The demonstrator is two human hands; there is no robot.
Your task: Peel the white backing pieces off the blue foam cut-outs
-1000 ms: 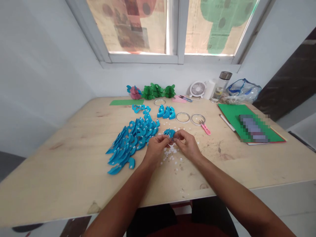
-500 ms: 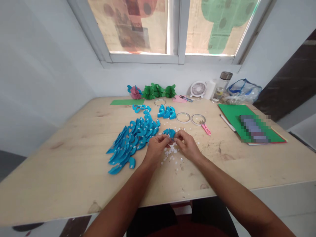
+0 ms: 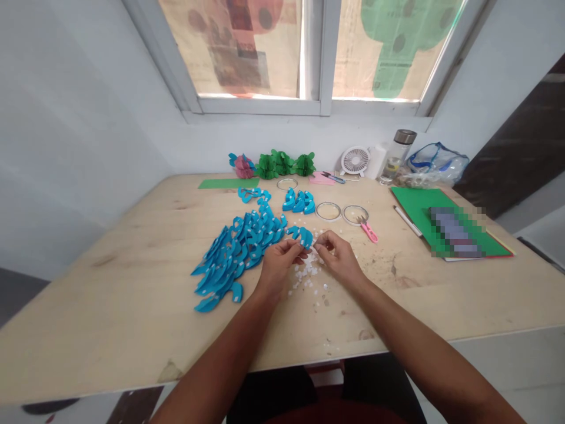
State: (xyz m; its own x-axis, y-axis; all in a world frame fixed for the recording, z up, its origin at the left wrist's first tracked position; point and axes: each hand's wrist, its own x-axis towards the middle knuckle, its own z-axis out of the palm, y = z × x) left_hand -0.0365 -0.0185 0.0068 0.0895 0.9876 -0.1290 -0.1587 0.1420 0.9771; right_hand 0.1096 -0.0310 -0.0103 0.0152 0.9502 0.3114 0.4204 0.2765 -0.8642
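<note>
My left hand (image 3: 282, 257) is closed on a curved blue paper piece (image 3: 304, 237) with small white patches on it, held just above the table. Slightly to its right, my right hand (image 3: 334, 252) is pinched, thumb against fingers, apart from the blue piece; whatever it holds is too small to make out. Under and between the hands lie many white paper scraps (image 3: 308, 271). On the left spreads a large pile of blue paper pieces (image 3: 241, 244), many with white patches. Behind the hands sits a smaller group of blue pieces (image 3: 299, 201).
Tape rolls (image 3: 328, 211) and pink-handled snips (image 3: 368, 229) lie beyond my right hand. Green paper flowers (image 3: 282, 164), a small fan (image 3: 355, 160) and a glass bottle (image 3: 395, 158) stand along the wall. Green sheets (image 3: 415, 206) and a white pen (image 3: 406, 220) lie at right.
My right hand has moved slightly right, away from the blue paper piece. The left hand still holds the piece, now turned to show more of it.
</note>
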